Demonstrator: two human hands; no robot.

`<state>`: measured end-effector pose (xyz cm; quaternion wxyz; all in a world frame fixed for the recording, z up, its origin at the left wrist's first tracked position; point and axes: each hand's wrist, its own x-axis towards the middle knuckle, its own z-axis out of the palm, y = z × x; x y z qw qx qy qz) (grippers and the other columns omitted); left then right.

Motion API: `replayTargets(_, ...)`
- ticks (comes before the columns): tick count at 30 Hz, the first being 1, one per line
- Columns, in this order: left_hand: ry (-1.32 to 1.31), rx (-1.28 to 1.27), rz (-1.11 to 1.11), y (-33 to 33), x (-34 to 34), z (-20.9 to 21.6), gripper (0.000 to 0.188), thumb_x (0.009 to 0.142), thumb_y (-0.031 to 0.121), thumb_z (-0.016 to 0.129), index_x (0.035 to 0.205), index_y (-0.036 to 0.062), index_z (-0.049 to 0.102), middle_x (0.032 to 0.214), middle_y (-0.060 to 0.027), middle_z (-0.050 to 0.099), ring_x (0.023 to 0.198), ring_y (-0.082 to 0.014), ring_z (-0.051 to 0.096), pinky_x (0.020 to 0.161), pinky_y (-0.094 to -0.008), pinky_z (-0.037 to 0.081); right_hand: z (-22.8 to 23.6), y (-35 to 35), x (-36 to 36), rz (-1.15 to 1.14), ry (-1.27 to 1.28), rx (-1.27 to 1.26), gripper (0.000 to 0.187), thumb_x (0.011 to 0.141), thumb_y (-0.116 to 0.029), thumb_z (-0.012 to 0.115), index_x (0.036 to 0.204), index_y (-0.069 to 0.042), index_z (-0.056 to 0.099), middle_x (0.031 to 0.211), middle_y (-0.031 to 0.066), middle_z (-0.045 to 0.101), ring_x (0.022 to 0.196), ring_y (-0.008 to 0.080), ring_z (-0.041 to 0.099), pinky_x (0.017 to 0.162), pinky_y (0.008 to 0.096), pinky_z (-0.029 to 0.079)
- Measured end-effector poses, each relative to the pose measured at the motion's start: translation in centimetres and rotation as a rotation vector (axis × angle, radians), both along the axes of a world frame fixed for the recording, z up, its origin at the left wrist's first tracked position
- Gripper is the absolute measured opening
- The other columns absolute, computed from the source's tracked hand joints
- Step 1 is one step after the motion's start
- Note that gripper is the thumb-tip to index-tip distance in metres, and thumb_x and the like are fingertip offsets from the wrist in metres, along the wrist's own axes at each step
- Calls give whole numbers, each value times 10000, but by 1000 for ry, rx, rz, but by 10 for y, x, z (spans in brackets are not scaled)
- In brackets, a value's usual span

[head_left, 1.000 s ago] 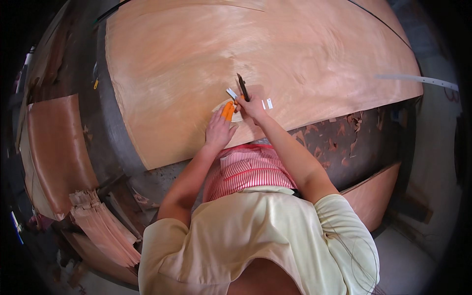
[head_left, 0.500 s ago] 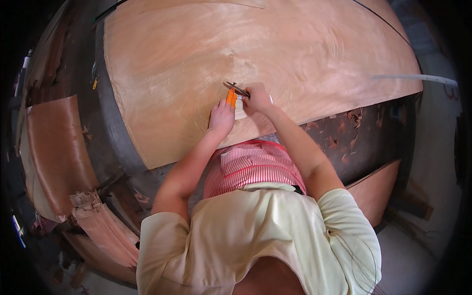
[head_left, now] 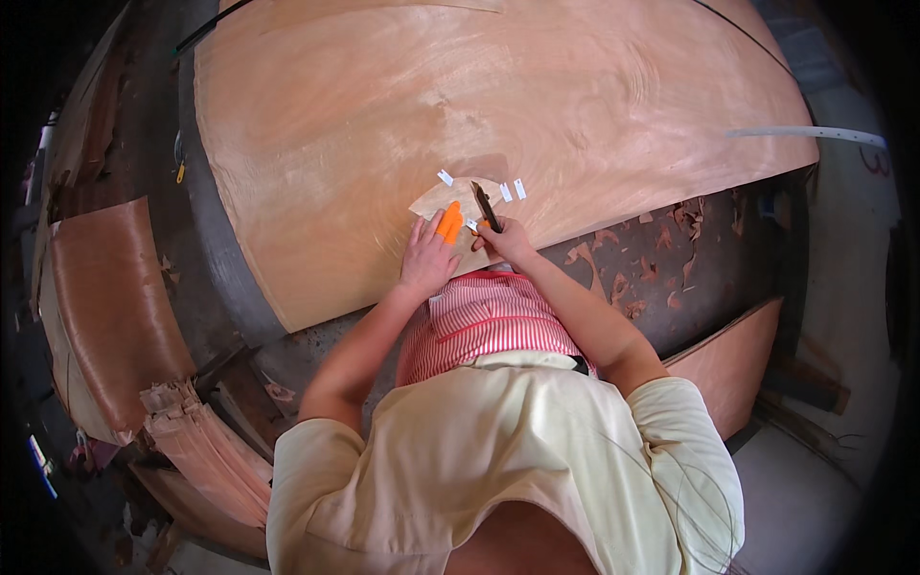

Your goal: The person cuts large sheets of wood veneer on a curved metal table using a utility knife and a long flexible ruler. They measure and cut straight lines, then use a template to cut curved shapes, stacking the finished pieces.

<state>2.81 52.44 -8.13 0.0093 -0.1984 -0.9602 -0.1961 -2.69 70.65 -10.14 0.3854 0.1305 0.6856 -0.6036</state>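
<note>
My left hand point(head_left: 428, 257) lies flat with fingers stretched on a small pale veneer piece point(head_left: 428, 202). Orange covers point(head_left: 449, 222) sit on its fingertips. This piece rests on a large tan wood veneer sheet point(head_left: 326, 182). In my right hand point(head_left: 506, 241) is a dark, narrow knife point(head_left: 487, 207), its tip pointing away from me over the small piece. A bit of orange shows by the right fingers. Around the piece are small white tape strips, one at its far left point(head_left: 446, 177) and two at its right point(head_left: 514, 190). Another white bit point(head_left: 471, 224) lies between my hands.
A dark worktable point(head_left: 709, 249) with reddish veneer scraps shows at the right. A pale curved strip point(head_left: 805, 132) crosses the sheet's right edge. Brown veneer point(head_left: 110, 287) and a stack of strips point(head_left: 206, 441) lie left. A yellow-handled tool point(head_left: 180, 172) lies at the far left.
Both hands have come nearer to me and moved apart. My left hand has flattened onto the veneer piece. The knife has swung to point away, and white tape strips now show on the sheet.
</note>
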Motion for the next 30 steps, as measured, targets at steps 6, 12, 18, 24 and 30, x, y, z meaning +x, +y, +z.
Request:
replayTargets(6,-124,-64,-46,16,1,0,636,716,371,608,1192,-13,433,1282,-127,369,1270,-255,214,1023,-466,167,-7,-8,6,32,151,234,191,823,-184,542,830,7,559,596,50,591,525,113,551,480,237,408)
replayTargets(12,-147,-49,-64,16,2,11,636,728,454,572,1235,96,434,1328,-117,304,1293,-240,148,1028,-492,118,31,42,6,-24,345,361,181,817,-191,543,821,-18,595,601,27,575,521,103,515,493,255,410)
replayTargets(18,-86,144,-378,24,10,40,421,758,399,555,1104,160,554,1271,-124,400,1210,-262,326,988,-451,253,99,252,-69,-840,956,1041,233,883,-134,458,999,50,541,811,70,591,702,148,530,584,280,420)
replayTargets(24,-349,247,-488,40,8,23,282,793,321,521,976,126,609,1013,-45,584,885,-226,550,747,-343,448,319,216,-125,-732,1167,-105,337,931,-170,353,1201,24,412,1057,78,536,545,42,291,473,170,280)
replayTargets(30,-451,404,-389,43,-2,66,262,802,286,525,946,87,616,836,-85,596,796,-264,559,684,-366,449,320,144,-72,-781,1133,-266,267,918,-194,400,1060,16,483,790,45,541,443,13,278,389,163,191)
